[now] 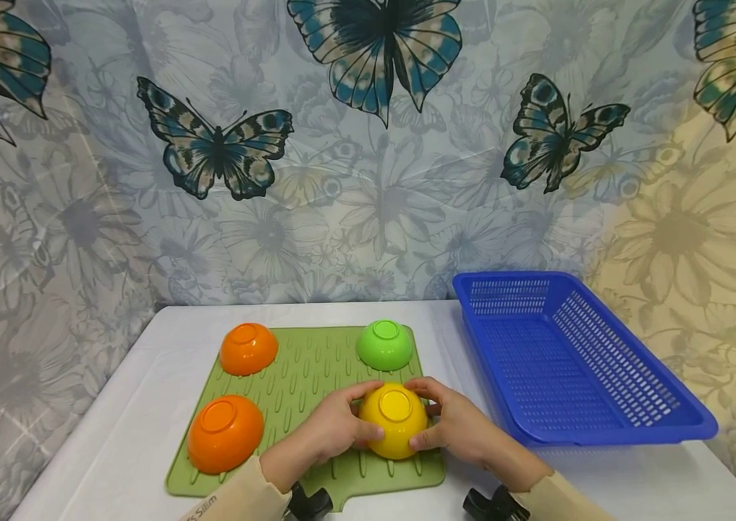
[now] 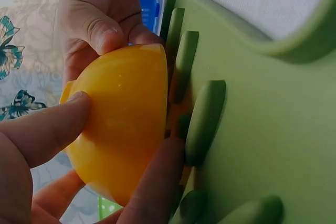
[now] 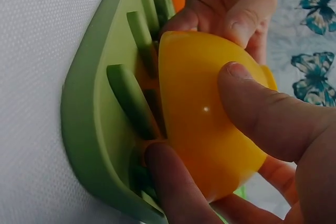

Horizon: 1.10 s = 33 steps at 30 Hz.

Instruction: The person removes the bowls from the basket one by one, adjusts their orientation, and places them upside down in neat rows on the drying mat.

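A yellow bowl (image 1: 394,421) sits upside down at the front right of a green ridged drying mat (image 1: 305,376). From its left side my left hand (image 1: 336,423) grips it, thumb on the bowl's wall and fingers around the edge. My right hand (image 1: 462,427) holds the opposite side in the same way. Both wrist views show the bowl's rim (image 2: 166,72) at the mat's raised ridges (image 3: 128,98), with fingertips low by the rim. Behind it, a green bowl (image 1: 385,346) is also inverted. Two orange bowls, one farther back (image 1: 248,349) and one nearer (image 1: 226,435), lie upside down on the left.
A blue slotted plastic basket (image 1: 504,391) stands on the right of the white-covered table (image 1: 127,412). A butterfly-patterned cloth (image 1: 368,239) hangs behind the table. Black wrist straps (image 1: 496,504) sit near the front edge of the view.
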Available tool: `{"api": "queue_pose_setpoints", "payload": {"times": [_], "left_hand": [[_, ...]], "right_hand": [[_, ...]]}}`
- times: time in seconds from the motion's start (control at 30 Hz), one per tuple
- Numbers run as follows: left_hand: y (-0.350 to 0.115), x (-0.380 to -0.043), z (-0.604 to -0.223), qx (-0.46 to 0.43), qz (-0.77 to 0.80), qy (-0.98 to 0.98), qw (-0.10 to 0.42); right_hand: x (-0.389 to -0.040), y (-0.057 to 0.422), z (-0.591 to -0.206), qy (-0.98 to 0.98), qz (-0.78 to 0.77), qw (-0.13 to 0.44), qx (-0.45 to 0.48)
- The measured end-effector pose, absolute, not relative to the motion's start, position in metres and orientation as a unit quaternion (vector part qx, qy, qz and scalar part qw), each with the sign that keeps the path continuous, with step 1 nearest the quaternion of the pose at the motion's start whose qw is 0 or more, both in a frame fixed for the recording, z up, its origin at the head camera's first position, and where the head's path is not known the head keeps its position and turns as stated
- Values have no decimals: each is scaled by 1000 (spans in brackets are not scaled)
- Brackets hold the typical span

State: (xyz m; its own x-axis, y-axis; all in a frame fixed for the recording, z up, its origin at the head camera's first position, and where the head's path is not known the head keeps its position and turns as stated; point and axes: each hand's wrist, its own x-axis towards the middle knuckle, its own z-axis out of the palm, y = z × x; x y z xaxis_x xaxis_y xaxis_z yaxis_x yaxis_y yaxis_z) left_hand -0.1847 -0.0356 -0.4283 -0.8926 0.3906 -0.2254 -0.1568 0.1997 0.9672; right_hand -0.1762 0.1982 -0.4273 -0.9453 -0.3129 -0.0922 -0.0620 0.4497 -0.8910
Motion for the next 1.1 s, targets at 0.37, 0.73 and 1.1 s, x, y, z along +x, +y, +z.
{"api": "queue_pose_setpoints", "payload": {"times": [0.37, 0.73, 1.1], "left_hand": [[-41, -186, -422, 160, 471, 851, 167], [-38, -189, -425, 191, 420, 875, 149], [-34, -194, -424, 198, 387, 889, 148]], "right_hand": [[-180, 198, -431, 850, -495, 127, -130], [-180, 196, -429, 867, -465, 127, -128], [-171, 193, -420, 907, -390, 78, -140]]}}
